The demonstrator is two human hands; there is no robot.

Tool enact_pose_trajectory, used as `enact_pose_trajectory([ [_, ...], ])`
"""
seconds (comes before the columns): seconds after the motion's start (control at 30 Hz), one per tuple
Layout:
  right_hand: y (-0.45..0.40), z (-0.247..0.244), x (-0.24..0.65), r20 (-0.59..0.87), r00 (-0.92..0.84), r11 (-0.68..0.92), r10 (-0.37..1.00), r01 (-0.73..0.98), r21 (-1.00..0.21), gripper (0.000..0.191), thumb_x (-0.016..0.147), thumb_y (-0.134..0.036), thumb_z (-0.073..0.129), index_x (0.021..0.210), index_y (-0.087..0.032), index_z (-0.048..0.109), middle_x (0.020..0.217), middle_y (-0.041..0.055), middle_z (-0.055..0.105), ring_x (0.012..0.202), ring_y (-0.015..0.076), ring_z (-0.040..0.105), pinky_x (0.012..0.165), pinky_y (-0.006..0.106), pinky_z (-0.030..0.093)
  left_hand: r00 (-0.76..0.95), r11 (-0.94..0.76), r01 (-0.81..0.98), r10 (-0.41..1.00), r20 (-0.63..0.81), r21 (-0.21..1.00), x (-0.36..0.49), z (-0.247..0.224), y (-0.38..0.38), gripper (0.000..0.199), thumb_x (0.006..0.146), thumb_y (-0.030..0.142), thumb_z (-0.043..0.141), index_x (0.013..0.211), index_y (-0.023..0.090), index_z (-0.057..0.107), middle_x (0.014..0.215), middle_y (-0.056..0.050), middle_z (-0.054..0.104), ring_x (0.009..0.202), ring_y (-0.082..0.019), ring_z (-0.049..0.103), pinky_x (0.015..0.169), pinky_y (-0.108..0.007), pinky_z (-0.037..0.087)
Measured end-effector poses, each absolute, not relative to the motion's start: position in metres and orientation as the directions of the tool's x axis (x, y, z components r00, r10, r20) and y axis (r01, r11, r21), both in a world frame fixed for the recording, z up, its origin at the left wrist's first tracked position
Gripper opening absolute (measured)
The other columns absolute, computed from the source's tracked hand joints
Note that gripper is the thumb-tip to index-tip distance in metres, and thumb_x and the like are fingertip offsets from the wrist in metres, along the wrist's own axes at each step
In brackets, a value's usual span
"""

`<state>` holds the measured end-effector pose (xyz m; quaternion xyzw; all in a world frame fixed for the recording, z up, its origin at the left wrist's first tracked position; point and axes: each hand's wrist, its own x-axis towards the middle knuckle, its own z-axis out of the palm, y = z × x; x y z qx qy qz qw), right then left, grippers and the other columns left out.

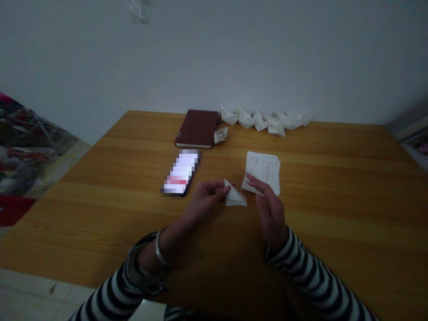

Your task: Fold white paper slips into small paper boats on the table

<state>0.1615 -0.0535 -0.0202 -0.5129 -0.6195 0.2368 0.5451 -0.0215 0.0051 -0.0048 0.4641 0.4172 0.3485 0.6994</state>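
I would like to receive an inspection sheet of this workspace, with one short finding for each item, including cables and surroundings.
Surface: wooden table, far edge along the wall.
Job's things: folded paper in hand; sheets just beyond; folded shapes in an uneven row at the far edge, another by the notebook.
Clutter: phone, screen lit; notebook behind it, closed.
Hands: left hand pinches the folded paper; right hand open beside it, apparently holding nothing.
Cables: nothing seen.
Surroundings: tiled floor lower left; jumbled items at left, unclear.
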Motion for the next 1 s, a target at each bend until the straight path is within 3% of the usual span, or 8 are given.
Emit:
enact_pose_trajectory([
  [0.07, -0.0517, -0.0192, 0.1631, 0.401, 0.157, 0.311, 0.902, 0.408, -0.859, 0.028, 0.099, -0.029, 0.039, 0.105, -0.02, 0.064, 0.11, 0.0102, 0.07, 0.106, 0.023, 0.065, 0.094, 0.043, 0.052, 0.404, 0.322, -0.097, 0.877, -0.259, 0.942, -0.0215, -0.0032, 0.0049, 0.029, 0.079, 0.034, 0.075, 0.099, 0.013, 0.075, 0.086, -0.008, 0.076, 0.076, -0.017, 0.068, 0.075, -0.027, 0.052],
  [0.17, -0.049, -0.0177, 0.163, 0.288, 0.039, 0.247, 0.957, 0.412, -0.877, 0.032, 0.099, -0.036, 0.042, 0.084, -0.018, 0.064, 0.079, 0.0052, 0.068, 0.075, 0.0184, 0.064, 0.07, 0.032, 0.053, 0.42, 0.311, -0.092, 0.873, -0.246, 0.946, -0.0203, -0.0011, 0.0036, 0.027, 0.082, 0.034, 0.072, 0.1, 0.014, 0.075, 0.086, -0.008, 0.077, 0.077, -0.016, 0.069, 0.075, -0.027, 0.052],
  [0.37, -0.0457, -0.0179, 0.1595, 0.064, -0.139, 0.093, 0.988, 0.217, -0.972, 0.033, 0.095, -0.041, 0.05, 0.082, -0.017, 0.068, 0.062, -0.0002, 0.063, 0.053, 0.0127, 0.056, 0.047, 0.024, 0.045, 0.456, 0.26, -0.032, 0.863, -0.218, 0.965, -0.0172, 0.0022, 0.0005, 0.022, 0.086, 0.032, 0.068, 0.097, 0.015, 0.076, 0.082, -0.006, 0.076, 0.072, -0.014, 0.067, 0.07, -0.024, 0.051],
  [0.5, -0.0444, -0.0213, 0.1598, 0.03, -0.186, 0.045, 0.982, 0.078, -0.996, 0.035, 0.095, -0.042, 0.049, 0.086, -0.017, 0.071, 0.064, 0.0011, 0.069, 0.05, 0.0127, 0.059, 0.044, 0.023, 0.047, 0.479, 0.256, -0.03, 0.852, -0.211, 0.966, -0.0164, 0.0035, 0.0009, 0.025, 0.086, 0.034, 0.067, 0.095, 0.012, 0.076, 0.075, -0.006, 0.075, 0.067, -0.015, 0.066, 0.066, -0.025, 0.051],
  [0.8, -0.0464, -0.02, 0.157, -0.094, -0.15, -0.096, 0.984, -0.004, -0.995, 0.037, 0.093, -0.047, 0.054, 0.08, -0.017, 0.072, 0.063, 0.0034, 0.071, 0.049, 0.0127, 0.059, 0.047, 0.024, 0.046, 0.528, 0.279, -0.066, 0.825, -0.204, 0.958, -0.0169, 0.0016, 0.0011, 0.026, 0.09, 0.033, 0.062, 0.093, 0.01, 0.074, 0.077, -0.007, 0.073, 0.067, -0.014, 0.063, 0.066, -0.024, 0.048],
  [1.0, -0.0488, -0.0197, 0.1538, -0.026, -0.015, -0.025, 1.0, 0.058, -0.998, 0.037, 0.093, -0.043, 0.054, 0.07, -0.018, 0.069, 0.059, 0.002, 0.067, 0.05, 0.0131, 0.057, 0.05, 0.025, 0.047, 0.535, 0.203, 0.035, 0.823, -0.19, 0.979, -0.0157, 0.0037, 0.0014, 0.038, 0.095, 0.04, 0.05, 0.088, 0.01, 0.071, 0.077, -0.007, 0.07, 0.072, -0.016, 0.063, 0.071, -0.027, 0.048],
])
